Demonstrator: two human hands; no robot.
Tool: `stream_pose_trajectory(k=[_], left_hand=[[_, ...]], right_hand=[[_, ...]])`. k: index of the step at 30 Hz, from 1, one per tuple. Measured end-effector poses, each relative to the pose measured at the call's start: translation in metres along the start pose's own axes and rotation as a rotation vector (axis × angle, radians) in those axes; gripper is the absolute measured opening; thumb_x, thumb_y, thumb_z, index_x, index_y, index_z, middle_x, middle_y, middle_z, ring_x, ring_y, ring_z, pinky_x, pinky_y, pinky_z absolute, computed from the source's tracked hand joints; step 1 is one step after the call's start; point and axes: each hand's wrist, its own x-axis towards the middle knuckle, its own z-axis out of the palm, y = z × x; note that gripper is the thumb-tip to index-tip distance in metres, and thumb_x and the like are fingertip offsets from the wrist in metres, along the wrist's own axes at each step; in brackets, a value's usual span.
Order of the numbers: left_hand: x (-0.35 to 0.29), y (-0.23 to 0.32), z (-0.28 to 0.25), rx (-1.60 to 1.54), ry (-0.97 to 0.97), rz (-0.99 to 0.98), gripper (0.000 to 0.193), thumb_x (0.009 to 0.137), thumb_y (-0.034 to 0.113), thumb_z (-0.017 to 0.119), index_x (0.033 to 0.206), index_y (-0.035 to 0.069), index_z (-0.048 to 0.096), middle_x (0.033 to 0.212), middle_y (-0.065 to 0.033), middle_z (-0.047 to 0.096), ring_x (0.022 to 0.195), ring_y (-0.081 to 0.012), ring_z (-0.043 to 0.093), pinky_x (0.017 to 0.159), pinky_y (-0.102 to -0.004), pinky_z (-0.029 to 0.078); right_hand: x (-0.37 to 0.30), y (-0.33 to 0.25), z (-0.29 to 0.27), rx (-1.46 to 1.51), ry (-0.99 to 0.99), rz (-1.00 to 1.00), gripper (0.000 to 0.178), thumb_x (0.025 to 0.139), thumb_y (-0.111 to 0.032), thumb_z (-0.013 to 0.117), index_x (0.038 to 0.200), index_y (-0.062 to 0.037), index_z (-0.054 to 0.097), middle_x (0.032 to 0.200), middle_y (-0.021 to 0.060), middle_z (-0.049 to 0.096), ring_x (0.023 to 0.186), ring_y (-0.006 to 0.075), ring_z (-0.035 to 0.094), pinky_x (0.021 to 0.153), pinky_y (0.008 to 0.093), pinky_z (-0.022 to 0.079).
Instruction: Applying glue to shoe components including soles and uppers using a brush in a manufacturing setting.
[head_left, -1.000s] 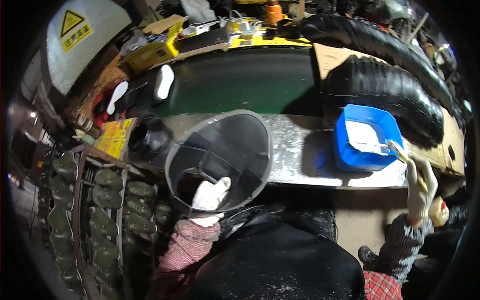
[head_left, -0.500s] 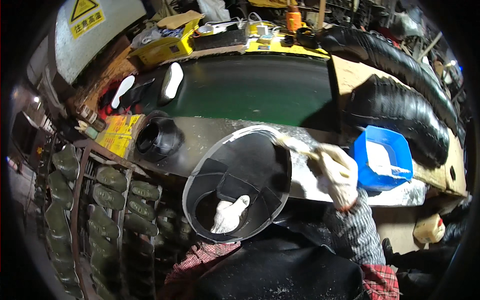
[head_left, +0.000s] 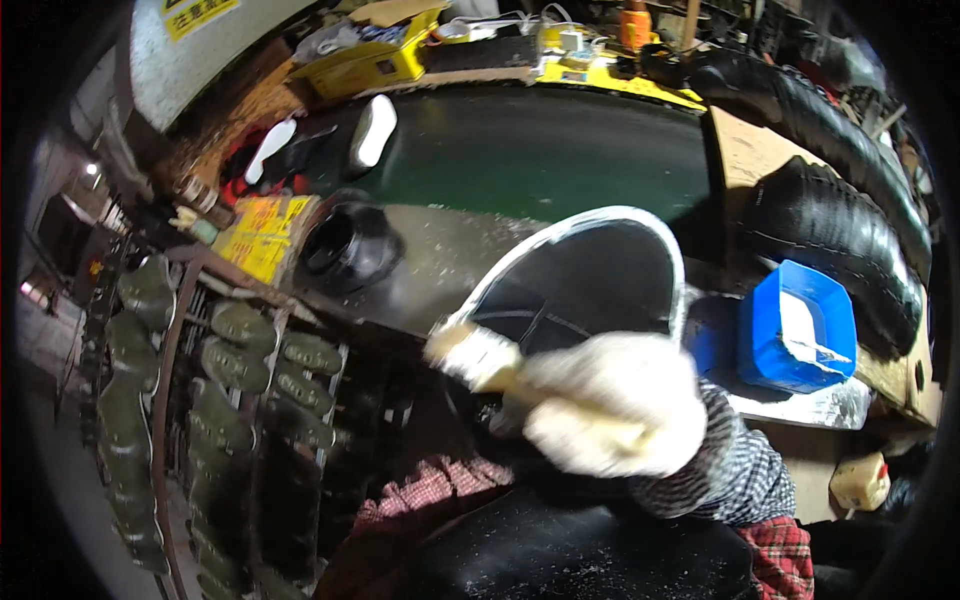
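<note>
One right hand [head_left: 620,405], in a pale glove, closes its curled fingers on a white-smeared paintbrush [head_left: 478,355], well left of the blue tub [head_left: 775,350]; blur hides the exact hold, and whether the bristles touch or just clear the edge beneath them cannot be told; that edge belongs to a black flared rubber-like piece [head_left: 605,285], open-mouthed and tilted, just left of the tub; the left hand is hidden, only its red-and-white checked sleeve [head_left: 435,490] showing on the tub's left, so the grasp of its fingers cannot be told.

The step in hand appears to be coating the rim with white paste [head_left: 797,322] from the tub; the upper arc and the side nearest the tub look covered, while the lower edge is hidden behind the glove; the next move seems to call for a steady piece and an even stroke along that lower edge, with a fresh dip if the bristles run dry.

Farther out, bulging black rolls [head_left: 830,245] lie beyond the tub; a round black collar [head_left: 365,245] sits well to its left; two white soles [head_left: 373,132] lie beyond, far left of the tub.
</note>
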Motion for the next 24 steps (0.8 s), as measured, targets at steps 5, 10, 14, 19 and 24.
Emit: stream_pose_trajectory(k=[5,10,14,19,24], left_hand=[[0.005,0.024,-0.014,0.125,-0.081,-0.034,0.015,0.092,0.015,0.062,0.080,0.006,0.065,0.072,0.0004,0.061,0.063,-0.0089,0.053,0.059,-0.0264,0.043],[0.054,0.050,0.003,0.622,-0.190,0.058,0.027,0.092,0.018,0.062,0.068,0.008,0.066,0.062,0.0027,0.059,0.055,-0.0067,0.051,0.052,-0.0244,0.041],[0.045,0.051,0.027,1.026,-0.283,0.205,0.029,0.091,0.022,0.064,0.069,0.003,0.066,0.059,0.0013,0.056,0.053,-0.0074,0.049,0.050,-0.0264,0.039],[0.019,0.025,0.011,1.142,-0.237,0.590,0.026,0.092,0.023,0.062,0.078,0.002,0.065,0.063,-0.0041,0.058,0.059,-0.0141,0.054,0.055,-0.0293,0.041],[-0.016,0.036,0.032,0.328,-0.028,0.003,0.022,0.093,0.020,0.059,0.093,-0.002,0.065,0.078,-0.0035,0.064,0.069,-0.0117,0.059,0.062,-0.0271,0.047]], right_hand=[[-0.008,-0.022,0.021,-0.069,0.054,-0.067,0.025,0.083,-0.022,0.069,0.103,-0.0073,0.067,0.070,0.0099,0.061,0.063,0.0250,0.064,0.059,0.0302,0.053],[-0.089,-0.022,-0.027,0.165,-0.036,0.260,0.022,0.085,-0.016,0.068,0.101,-0.0006,0.065,0.081,0.0100,0.068,0.069,0.0185,0.066,0.066,0.0290,0.055],[-0.138,-0.037,-0.024,0.300,0.799,0.804,0.014,0.087,-0.001,0.062,0.098,0.0071,0.066,0.088,0.0114,0.069,0.077,0.0152,0.065,0.073,0.0258,0.053],[-0.151,-0.023,-0.046,0.431,0.599,0.852,0.017,0.090,-0.004,0.059,0.102,0.0069,0.064,0.081,0.0040,0.065,0.068,0.0119,0.060,0.063,0.0238,0.050],[-0.151,0.020,-0.053,-0.231,0.707,0.258,0.027,0.093,-0.004,0.056,0.117,0.0064,0.059,0.091,0.0103,0.065,0.077,0.0111,0.061,0.074,0.0208,0.049]])
